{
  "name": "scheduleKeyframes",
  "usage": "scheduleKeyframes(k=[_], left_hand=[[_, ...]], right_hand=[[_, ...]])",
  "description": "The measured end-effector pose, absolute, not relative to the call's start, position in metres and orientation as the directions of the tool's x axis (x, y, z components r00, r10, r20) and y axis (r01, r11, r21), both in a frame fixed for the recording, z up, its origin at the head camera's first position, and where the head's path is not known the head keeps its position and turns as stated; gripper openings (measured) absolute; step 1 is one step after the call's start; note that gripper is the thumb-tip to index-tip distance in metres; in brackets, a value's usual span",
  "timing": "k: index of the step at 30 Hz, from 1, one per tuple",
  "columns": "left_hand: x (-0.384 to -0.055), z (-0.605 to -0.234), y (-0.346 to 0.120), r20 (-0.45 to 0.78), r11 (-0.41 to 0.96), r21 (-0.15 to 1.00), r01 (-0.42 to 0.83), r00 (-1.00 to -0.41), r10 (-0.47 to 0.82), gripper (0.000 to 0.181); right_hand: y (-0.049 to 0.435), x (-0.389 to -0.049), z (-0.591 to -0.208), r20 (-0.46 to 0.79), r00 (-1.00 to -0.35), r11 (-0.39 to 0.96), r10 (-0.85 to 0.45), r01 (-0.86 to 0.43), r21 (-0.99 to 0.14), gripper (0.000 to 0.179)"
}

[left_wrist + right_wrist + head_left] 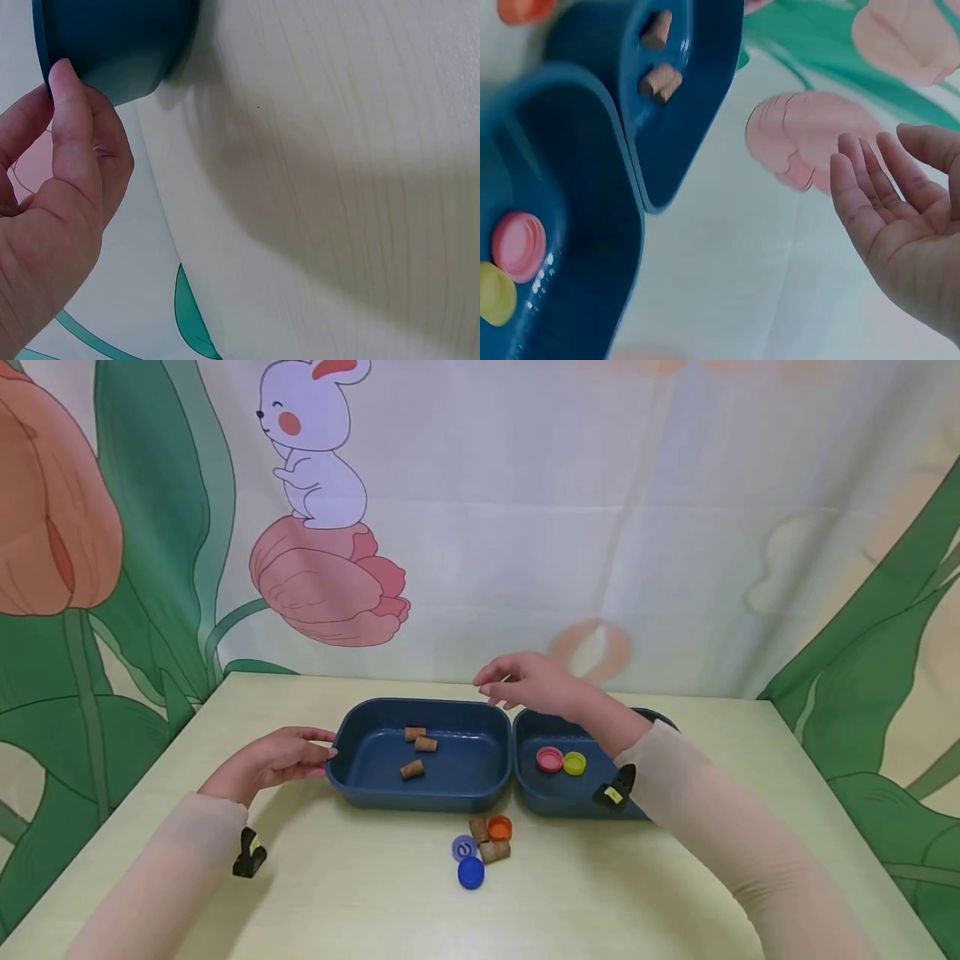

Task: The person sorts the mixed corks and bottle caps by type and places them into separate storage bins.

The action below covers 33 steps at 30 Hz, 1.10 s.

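My left hand point(281, 756) holds the left end of a dark blue tray point(420, 802), its thumb point(67, 94) on the tray's outer wall near the rim. Three corks, one a cork point(412, 769) near the front, lie inside. My right hand point(536, 683) hovers with relaxed fingers and an empty palm above the back, where the two trays meet. Beneath the right forearm, a second dark blue tray point(528, 781) holds a pink cap point(550, 760) and a yellow cap point(575, 763); the sleeve hides part of it.
In front of the trays, on the pale table point(360, 877), sit an orange cap point(500, 827), a cork point(495, 852), another cork point(478, 829), a lavender cap point(464, 848) and a blue cap point(471, 873). A printed curtain point(487, 527) hangs behind the table.
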<state>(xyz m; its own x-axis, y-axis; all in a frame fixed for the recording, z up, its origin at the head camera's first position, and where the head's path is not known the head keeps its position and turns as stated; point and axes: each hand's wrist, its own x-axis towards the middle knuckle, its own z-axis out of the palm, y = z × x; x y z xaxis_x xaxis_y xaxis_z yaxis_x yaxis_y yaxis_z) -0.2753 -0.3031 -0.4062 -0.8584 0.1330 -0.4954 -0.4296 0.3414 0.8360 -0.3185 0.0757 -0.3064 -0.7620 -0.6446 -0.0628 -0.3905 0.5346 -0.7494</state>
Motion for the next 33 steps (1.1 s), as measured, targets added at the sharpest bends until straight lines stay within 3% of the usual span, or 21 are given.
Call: scheduleKeyframes(k=[8, 17, 33], left_hand=[[-0.275, -0.405, -0.304, -0.493, 0.341, 0.837, -0.427, -0.86, 0.133, 0.058], [-0.276, -0.408, -0.304, -0.491, 0.355, 0.834, -0.424, -0.863, 0.123, 0.058], [-0.276, -0.408, -0.306, -0.489, 0.351, 0.839, -0.417, -0.859, 0.148, 0.06]], right_hand=[[0.102, -0.271, -0.33, -0.047, -0.758, 0.481, -0.651, -0.364, -0.798, 0.025], [0.12, -0.24, -0.38, -0.057, -0.719, 0.493, -0.693, -0.414, -0.765, 0.017], [0.119, -0.233, -0.432, -0.13, -0.723, 0.55, -0.678, -0.383, -0.742, 0.015]])
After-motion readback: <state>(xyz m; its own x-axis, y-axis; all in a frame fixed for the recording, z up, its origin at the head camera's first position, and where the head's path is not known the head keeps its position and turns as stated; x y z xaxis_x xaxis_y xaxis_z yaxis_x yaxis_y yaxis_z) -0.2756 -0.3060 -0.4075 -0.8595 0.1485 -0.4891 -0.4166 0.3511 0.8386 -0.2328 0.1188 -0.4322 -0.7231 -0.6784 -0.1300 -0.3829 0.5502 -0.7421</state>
